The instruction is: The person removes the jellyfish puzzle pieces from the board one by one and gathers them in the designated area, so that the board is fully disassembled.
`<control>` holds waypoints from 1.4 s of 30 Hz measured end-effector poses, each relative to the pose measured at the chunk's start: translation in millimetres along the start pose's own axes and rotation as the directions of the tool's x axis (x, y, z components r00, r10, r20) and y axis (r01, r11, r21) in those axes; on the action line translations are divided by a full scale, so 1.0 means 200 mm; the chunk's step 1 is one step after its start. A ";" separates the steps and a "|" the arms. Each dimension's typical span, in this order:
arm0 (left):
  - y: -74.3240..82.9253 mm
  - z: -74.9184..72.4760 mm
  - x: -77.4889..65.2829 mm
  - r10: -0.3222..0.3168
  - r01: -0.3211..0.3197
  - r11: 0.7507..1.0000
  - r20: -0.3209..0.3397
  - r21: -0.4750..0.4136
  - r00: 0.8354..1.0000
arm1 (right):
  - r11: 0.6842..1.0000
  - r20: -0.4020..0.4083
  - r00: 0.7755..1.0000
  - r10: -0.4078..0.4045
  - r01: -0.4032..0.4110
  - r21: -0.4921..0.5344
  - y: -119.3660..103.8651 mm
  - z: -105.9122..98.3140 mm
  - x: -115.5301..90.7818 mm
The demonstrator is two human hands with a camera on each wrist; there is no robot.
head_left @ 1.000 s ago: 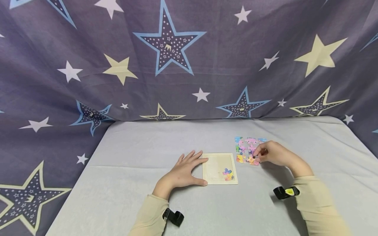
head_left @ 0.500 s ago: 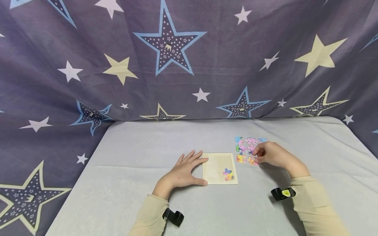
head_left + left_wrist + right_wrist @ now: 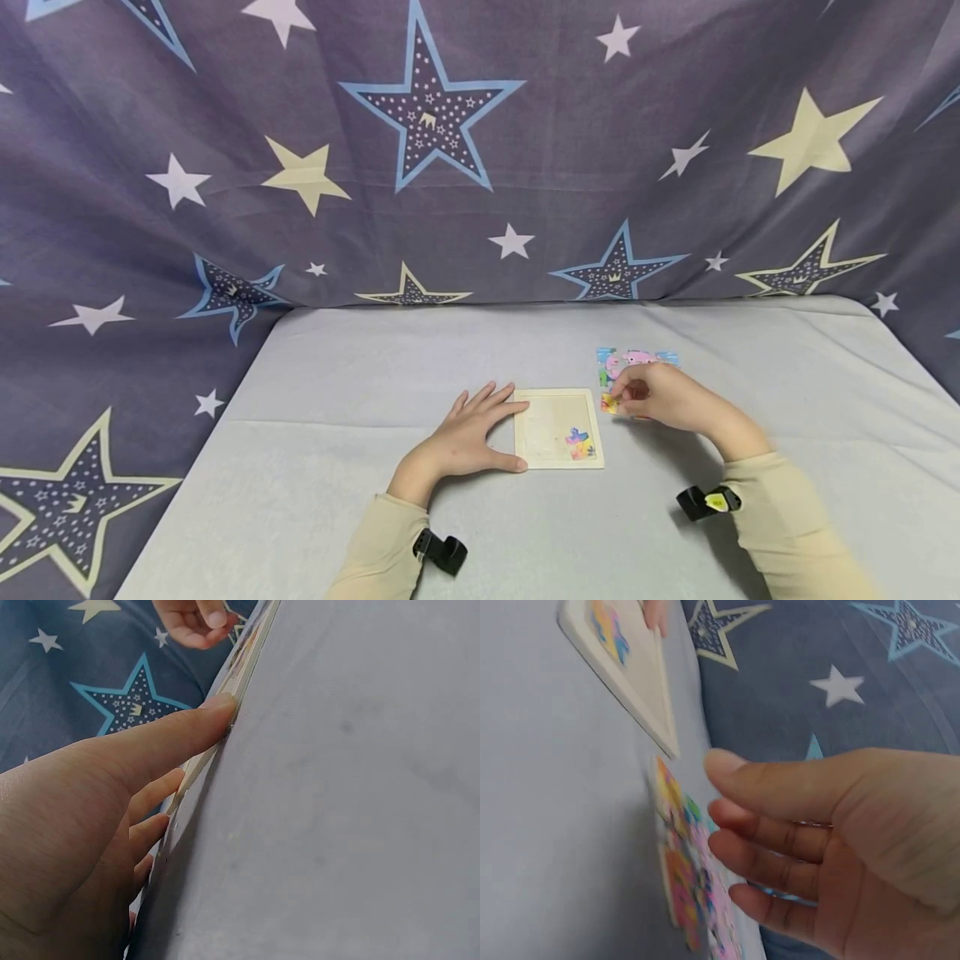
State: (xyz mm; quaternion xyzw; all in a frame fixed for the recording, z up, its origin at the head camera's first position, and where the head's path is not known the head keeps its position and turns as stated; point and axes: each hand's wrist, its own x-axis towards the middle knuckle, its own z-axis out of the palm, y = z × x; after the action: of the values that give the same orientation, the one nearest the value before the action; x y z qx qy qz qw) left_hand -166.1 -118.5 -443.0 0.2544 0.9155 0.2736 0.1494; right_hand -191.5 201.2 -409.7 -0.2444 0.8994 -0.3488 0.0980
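My left hand lies spread at the left side of a pale square puzzle tray, thumb and fingertips touching its rim. In the tray's near right corner sit joined jigsaw pieces, yellow and blue. Right of the tray, several pink, blue and yellow jigsaw pieces lie laid out as a picture. Over them hovers my right hand, which hides part of the picture. Its fingertips are right at the yellow corner piece; in the right wrist view, the thumb and loosely bent fingers stand apart with nothing between them.
A light grey cloth covers the table. Behind it rises a dark curtain with a star pattern. Each wrist wears a black camera, the left one close to the cloth.
My right hand has moved left across the laid-out pieces, from the bottom middle piece to the yellow corner piece nearest the tray. The left hand and tray have stayed put.
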 end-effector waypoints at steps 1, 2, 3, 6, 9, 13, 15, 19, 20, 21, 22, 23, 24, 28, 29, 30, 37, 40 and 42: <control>0.00 0.00 0.00 -0.001 0.001 1.000 0.000 0.001 1.000 | 1.000 0.003 1.000 -0.019 0.019 0.003 -0.01 0.01 0.00; 0.00 0.00 0.00 -0.001 0.001 1.000 0.000 0.000 1.000 | 0.999 0.004 0.999 -0.037 0.037 -0.002 -0.02 0.03 0.01; 0.00 0.00 0.00 -0.002 0.002 1.000 0.001 0.000 1.000 | 0.999 0.007 0.999 -0.047 0.047 -0.007 -0.03 0.04 0.01; 0.00 0.00 0.00 -0.002 0.002 1.000 0.002 0.000 1.000 | 0.998 0.023 0.998 -0.058 0.058 -0.033 -0.08 0.07 0.01; 0.00 0.00 0.00 -0.004 0.004 1.000 0.003 0.002 1.000 | 0.997 0.046 0.997 -0.054 0.056 -0.054 -0.12 0.10 0.02; 0.00 0.00 0.00 -0.006 0.006 1.000 0.003 0.008 1.000 | 0.993 0.070 0.996 -0.054 0.061 -0.098 -0.17 0.13 0.02; 0.00 0.00 0.01 -0.006 0.006 1.000 0.004 0.010 1.000 | 0.990 0.075 0.996 -0.052 0.062 -0.127 -0.19 0.15 0.02; 0.00 0.00 0.01 -0.011 0.011 1.000 0.006 0.009 1.000 | 0.985 0.085 0.996 -0.037 0.051 -0.166 -0.21 0.19 0.02; 0.01 0.00 0.01 -0.013 0.013 1.000 0.007 0.008 1.000 | 0.984 0.086 0.996 -0.035 0.049 -0.173 -0.21 0.19 0.02; 0.01 0.00 0.01 -0.014 0.014 1.000 0.008 0.007 1.000 | 0.983 0.088 0.996 -0.032 0.047 -0.178 -0.21 0.20 0.02; 0.01 0.00 0.01 -0.016 0.016 1.000 0.010 0.005 1.000 | 0.982 0.090 0.996 -0.027 0.043 -0.182 -0.20 0.20 0.02; 0.01 0.00 0.01 -0.016 0.016 1.000 0.010 0.004 1.000 | 0.981 0.090 0.996 -0.024 0.041 -0.188 -0.20 0.21 0.02; 0.01 0.00 0.01 -0.016 0.016 1.000 0.011 0.003 1.000 | 0.980 0.091 0.996 -0.020 0.038 -0.194 -0.20 0.21 0.02; 0.01 0.00 0.00 -0.013 0.013 1.000 0.008 0.004 1.000 | 0.981 0.100 0.995 -0.004 0.024 -0.194 -0.20 0.21 0.02; 0.01 0.00 0.00 -0.013 0.013 1.000 0.007 0.004 1.000 | 0.981 0.104 0.995 -0.004 0.024 -0.193 -0.20 0.21 0.02; 0.01 0.00 0.00 -0.013 0.013 1.000 0.007 0.005 1.000 | 0.981 0.106 0.994 -0.004 0.024 -0.191 -0.21 0.22 0.02; 0.00 0.00 0.00 -0.013 0.013 1.000 0.005 0.008 1.000 | 0.985 0.103 0.995 0.000 0.018 -0.174 -0.20 0.23 0.02; 0.00 0.00 0.00 -0.009 0.009 1.000 0.003 0.003 1.000 | 0.984 0.103 0.995 -0.007 0.024 -0.174 -0.20 0.23 0.02; 0.00 0.00 0.00 -0.007 0.007 1.000 0.001 -0.001 1.000 | 0.985 0.103 0.995 -0.008 0.025 -0.170 -0.20 0.23 0.02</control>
State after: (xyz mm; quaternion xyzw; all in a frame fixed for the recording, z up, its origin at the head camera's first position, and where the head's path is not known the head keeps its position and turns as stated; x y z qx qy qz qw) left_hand -165.7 -118.1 -442.8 0.2511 0.9162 0.2734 0.1508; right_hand -164.6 147.3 -417.0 -0.2769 0.9178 -0.2583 0.1196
